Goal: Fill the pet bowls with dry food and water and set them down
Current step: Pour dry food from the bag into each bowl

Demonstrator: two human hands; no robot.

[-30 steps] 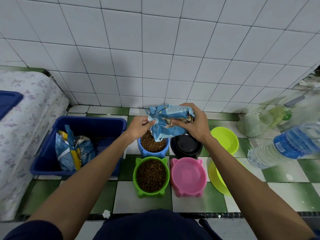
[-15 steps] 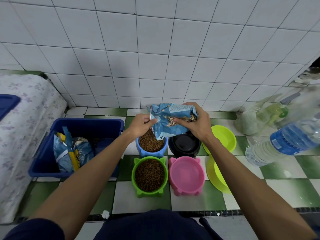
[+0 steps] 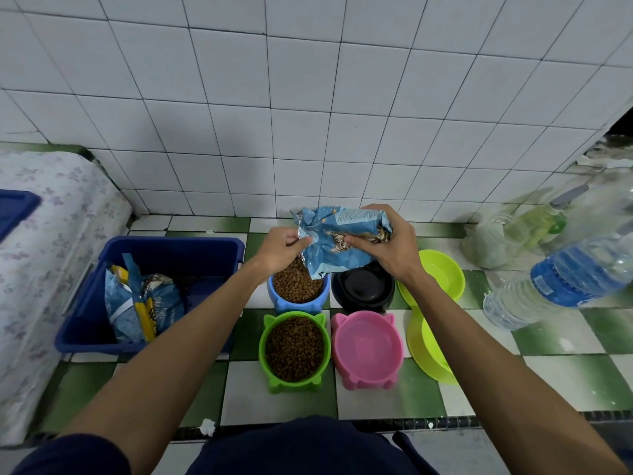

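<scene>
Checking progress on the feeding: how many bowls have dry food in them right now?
2: the blue bowl under the food bag, and the green bowl in front of it. The others show no kibble.

white tiled wall [image 3: 308, 97], floral cloth [image 3: 51, 234], checkered floor [image 3: 274, 399]

crumpled blue food bag [image 3: 337, 243] tilted over kibble-filled blue bowl [image 3: 297, 292]

**Tiled corner with checkered floor**

White square-tiled wall [image 3: 308, 114] with dark grout lines, meeting a floor [image 3: 565, 341] of green and white checkered tiles. At left, a raised surface draped in pale floral cloth [image 3: 41, 269], touching the wall. Dark opening [image 3: 621, 126] at the right edge of the wall. Even, soft lighting; faint shadows on the wall tiles.
</scene>
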